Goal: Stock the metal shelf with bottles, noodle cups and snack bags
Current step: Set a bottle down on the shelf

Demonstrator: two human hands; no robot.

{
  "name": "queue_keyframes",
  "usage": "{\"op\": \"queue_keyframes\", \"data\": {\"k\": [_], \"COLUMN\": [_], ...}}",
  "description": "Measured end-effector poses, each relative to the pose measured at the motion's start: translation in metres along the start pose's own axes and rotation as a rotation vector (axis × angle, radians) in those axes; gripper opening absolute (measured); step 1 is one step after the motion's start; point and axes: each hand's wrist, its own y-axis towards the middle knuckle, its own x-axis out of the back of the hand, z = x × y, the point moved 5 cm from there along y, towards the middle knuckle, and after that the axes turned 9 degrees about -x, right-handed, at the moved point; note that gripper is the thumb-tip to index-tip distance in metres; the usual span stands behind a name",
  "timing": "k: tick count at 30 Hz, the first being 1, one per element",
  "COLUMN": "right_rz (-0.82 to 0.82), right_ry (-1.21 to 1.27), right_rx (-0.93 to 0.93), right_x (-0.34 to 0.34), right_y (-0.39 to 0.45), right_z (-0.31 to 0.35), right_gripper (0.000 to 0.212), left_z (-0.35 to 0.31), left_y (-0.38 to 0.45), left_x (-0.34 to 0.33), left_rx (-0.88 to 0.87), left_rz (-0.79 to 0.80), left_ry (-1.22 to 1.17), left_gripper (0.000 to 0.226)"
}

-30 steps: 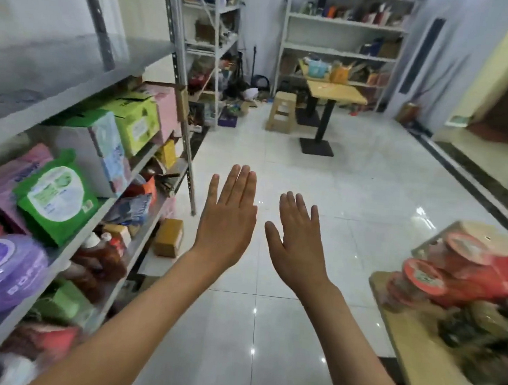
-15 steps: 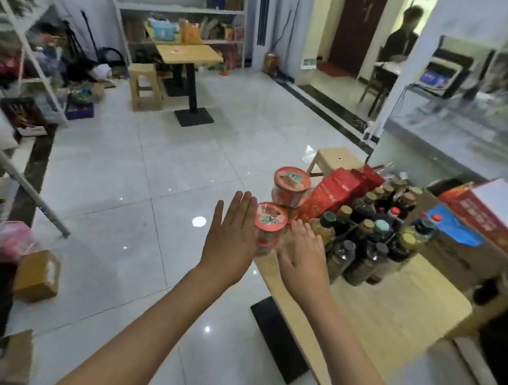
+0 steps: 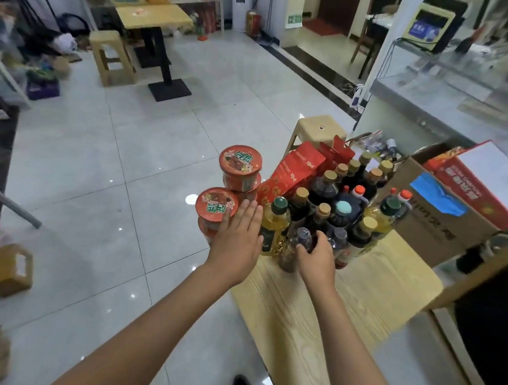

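Two hands reach over the near end of a light wooden table [image 3: 369, 295]. The right hand [image 3: 316, 258] curls its fingers round the top of a small clear-capped bottle [image 3: 295, 250] with dark liquid, which stands upright at the front edge of the bottle group. The left hand [image 3: 238, 239] is flat, its fingers straight and close together, hanging just beside the lower noodle cup stack [image 3: 216, 212]; I cannot tell if the fingertips touch the lid.

Between the two hands stands a yellow oil bottle [image 3: 274, 224] with a dark green cap, just left of the gripped bottle. Behind the right hand is the crowd of dark bottles [image 3: 336, 195] with tan caps, one with a pale teal cap, one with a red cap. To the right of this grip stands another yellow bottle [image 3: 383, 216].

Beyond the left hand is a second noodle cup stack [image 3: 241, 167], higher in the view, with the same red lid. Red snack bags [image 3: 293, 174] lean behind the cups and bottles. Farther right of the gripped bottle sits a cardboard box [image 3: 433, 218] with blue tape, and a red carton [image 3: 472, 185] lies on it.
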Motion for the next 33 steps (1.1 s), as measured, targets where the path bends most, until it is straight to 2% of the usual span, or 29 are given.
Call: {"op": "queue_keyframes", "data": {"k": [2,6,13,18,22,29,33], "right_rz": [0.035,0.103,0.077,0.054,0.061,0.156,0.178], "right_ry": [0.023,0.079,0.22,0.376,0.474,0.703,0.753], "right_rx": [-0.021,-0.055,-0.051,-0.09,-0.017,0.021,0.075], "right_x": [-0.006,-0.02,-0.025,-0.009,0.011,0.04,0.041], "right_y": [0.012,0.028,0.031,0.022,0.016,-0.009,-0.027], "right_z": [-0.003,-0.008,-0.015,-0.024,-0.021,0.035,0.078], "right_gripper": [0.069,0.071,0.026,0.023,0.022,0.03,0.035], "left_z": [0.0,0.0,-0.006,-0.012,-0.014,-0.007,0.007], "left_y": [0.005,0.009,0.013,0.014,0.01,-0.01,-0.024], "left_x": [-0.005,-0.014,-0.024,-0.026,-0.029,-0.035,-0.027], "left_rx": [0.015,0.036,0.035,0.019,-0.009,0.06,0.102], "left_rz": [0.007,0.018,0.025,0.025,0.028,0.107,0.045], "left_ry": [-0.007,-0.031,-0.084,-0.129,-0.189,-0.599,-0.857], "left_gripper": [0.058,0.059,0.059,0.059,0.061,0.082,0.089]}}
